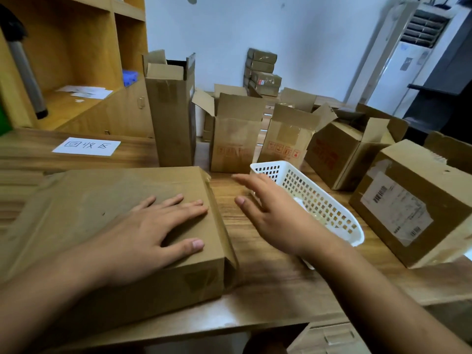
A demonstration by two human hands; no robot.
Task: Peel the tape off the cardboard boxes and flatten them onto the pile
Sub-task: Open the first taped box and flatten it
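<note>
**Lower left of the frame:** my left hand (155, 226) lies flat on top of the flattened cardboard (84, 208), fingers straight and spread, pressing down and curling round nothing. Its left edge is blurred, so I cannot say whether this slab is one collapsed box or several stacked.

**Centre:** my right hand (270, 215) hangs over the desk (268, 284), fingers extended and empty, just in front of the white basket (321, 198).

**Upper middle:** the open boxes (237, 139) not yet flattened stand in a row, with the tall box (173, 118) nearest the slab.

**Right edge:** a closed box with a shipping label (413, 200).

**To do this step well, in my judgement:** keep the palm's weight near the slab's right fold so it does not spring up. Take the next box by a free flap rather than by its taped seam.
</note>
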